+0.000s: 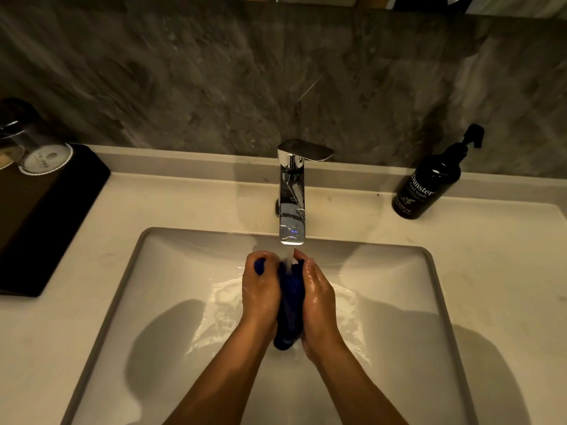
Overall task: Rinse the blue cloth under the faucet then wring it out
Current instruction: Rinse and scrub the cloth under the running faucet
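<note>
Both hands clench one blue cloth (290, 297) between them, over the middle of the sink (129, 271). The left hand (260, 289) has its fingers curled round the cloth's upper left part, where a blue fold pokes out beside the knuckles. The right hand (317, 297) presses and wraps the cloth from the other side, its skin wet and shiny. The cloth is dark blue, soaked, bunched into a long wad that runs from the fingertips down to the wrists, its lower end hanging below the palms.

A stream of water (288, 259) falls from the one chrome faucet (292, 191) straight onto the top of the cloth, between the two hands. Water spreads and glints on the sink floor round the hands.

On the pale tabletop (184, 204), one black pump bottle (429, 185) labelled hand wash stands to the right of the faucet. At the left lies one black tray (61, 216) with one upturned glass (36, 148) on it.
</note>
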